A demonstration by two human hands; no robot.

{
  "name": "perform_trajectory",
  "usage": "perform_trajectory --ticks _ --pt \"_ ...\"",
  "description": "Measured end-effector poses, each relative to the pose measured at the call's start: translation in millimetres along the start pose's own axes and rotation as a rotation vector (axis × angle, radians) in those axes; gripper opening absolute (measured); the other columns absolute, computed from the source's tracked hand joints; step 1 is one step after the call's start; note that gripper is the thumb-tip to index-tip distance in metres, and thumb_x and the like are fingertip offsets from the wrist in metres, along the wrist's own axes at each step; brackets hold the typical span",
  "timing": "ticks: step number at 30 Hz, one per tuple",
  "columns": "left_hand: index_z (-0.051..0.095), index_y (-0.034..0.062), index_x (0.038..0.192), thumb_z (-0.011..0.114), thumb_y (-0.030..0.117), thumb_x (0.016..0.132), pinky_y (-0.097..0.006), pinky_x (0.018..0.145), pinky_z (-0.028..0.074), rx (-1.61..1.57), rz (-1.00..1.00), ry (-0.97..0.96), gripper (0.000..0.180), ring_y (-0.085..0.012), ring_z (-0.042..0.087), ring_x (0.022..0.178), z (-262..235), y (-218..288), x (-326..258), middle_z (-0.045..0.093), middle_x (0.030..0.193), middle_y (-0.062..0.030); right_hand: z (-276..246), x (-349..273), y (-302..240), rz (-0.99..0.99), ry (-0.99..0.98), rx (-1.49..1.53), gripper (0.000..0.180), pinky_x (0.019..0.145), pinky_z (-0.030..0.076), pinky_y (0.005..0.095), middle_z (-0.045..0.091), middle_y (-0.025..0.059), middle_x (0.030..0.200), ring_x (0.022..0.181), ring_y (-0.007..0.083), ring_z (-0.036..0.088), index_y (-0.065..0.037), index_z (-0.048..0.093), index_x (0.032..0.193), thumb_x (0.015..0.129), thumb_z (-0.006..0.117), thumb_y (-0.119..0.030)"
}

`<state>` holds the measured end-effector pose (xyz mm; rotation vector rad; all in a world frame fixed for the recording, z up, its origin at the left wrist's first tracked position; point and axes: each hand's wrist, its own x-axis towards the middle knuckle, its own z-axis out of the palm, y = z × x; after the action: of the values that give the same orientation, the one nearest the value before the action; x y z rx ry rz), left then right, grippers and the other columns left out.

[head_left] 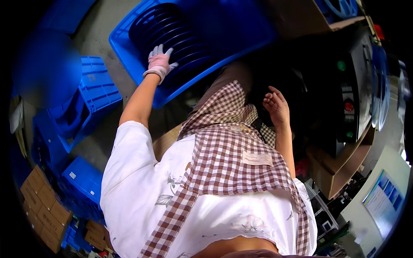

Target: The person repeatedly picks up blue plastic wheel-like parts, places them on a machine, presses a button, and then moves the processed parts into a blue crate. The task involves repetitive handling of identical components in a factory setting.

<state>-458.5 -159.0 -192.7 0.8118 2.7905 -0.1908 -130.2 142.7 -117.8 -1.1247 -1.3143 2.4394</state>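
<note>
My left hand [160,63], in a pale glove with a pink palm band, reaches into a large blue bin [165,95]. Its fingers are spread at the near edge of a row of dark round rings or discs [172,32] packed side by side. Whether the fingertips touch them I cannot tell; nothing is gripped. My right hand [276,105] is bare and raised beside my apron, left of a dark machine. Its fingers are loosely bent and apart, with nothing visible in them.
The dark machine [349,99] at the right carries red and green buttons. A cardboard box [340,170] stands below it. On the left are blue crates [101,81] and stacked cartons [45,210]. Another cardboard box [301,17] sits at the far right of the bin.
</note>
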Motion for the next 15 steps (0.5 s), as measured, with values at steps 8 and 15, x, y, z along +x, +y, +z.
perform_trajectory --ticks 8,15 --pt "0.062 0.011 0.114 0.065 0.014 0.081 -0.041 0.098 0.042 -0.352 0.274 0.379 0.033 -0.0363 0.049 0.116 -14 30 -14 0.053 0.126 -0.0194 -38 -46 2 -0.135 -0.019 -0.029 0.03 0.073 0.052 0.0261 0.061 0.0041 0.089 0.078 0.0111 0.059 -0.004 0.054 0.12 0.092 0.053 -0.017" --pt "0.062 0.0026 0.107 0.061 0.0 0.084 -0.036 0.089 0.049 -0.644 0.896 0.622 0.023 -0.0298 0.059 0.103 -163 209 -28 0.061 0.111 -0.0144 -95 -111 -26 -0.394 0.098 -0.07 0.029 0.073 0.05 0.0234 0.061 0.0026 0.088 0.077 0.0088 0.058 -0.004 0.056 0.118 0.091 0.055 -0.015"
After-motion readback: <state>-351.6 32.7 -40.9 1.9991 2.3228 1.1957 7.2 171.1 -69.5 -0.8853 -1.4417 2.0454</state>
